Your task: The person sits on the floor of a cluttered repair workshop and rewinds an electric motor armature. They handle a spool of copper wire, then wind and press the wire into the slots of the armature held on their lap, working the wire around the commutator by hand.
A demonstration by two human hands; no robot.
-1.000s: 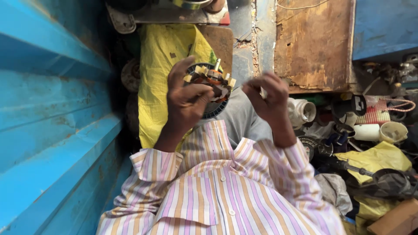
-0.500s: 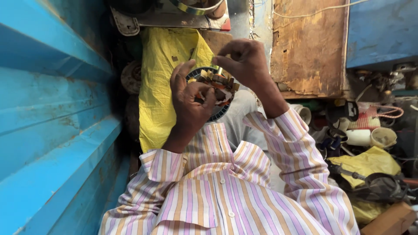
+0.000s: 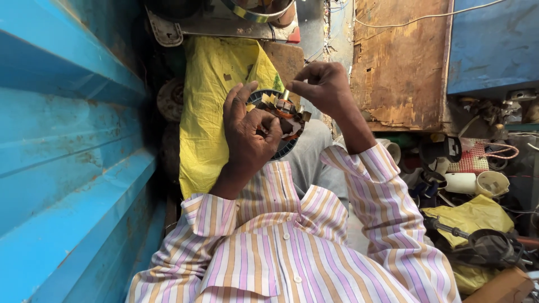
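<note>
Here the left hand [image 3: 250, 132] is clamped on the round motor coil [image 3: 281, 120] at frame centre, steadying it; the right hand [image 3: 323, 90] has its fingertips together on a small slip there.

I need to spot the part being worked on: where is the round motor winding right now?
The round motor winding sits mid-frame in the head view, gripped by the left hand, with the right hand pinching at its top edge, beside the yellow bag.

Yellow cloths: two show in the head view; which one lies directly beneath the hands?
The large yellow cloth beside the blue corrugated wall; the other yellow cloth lies crumpled among clutter, away from both hands.
</note>
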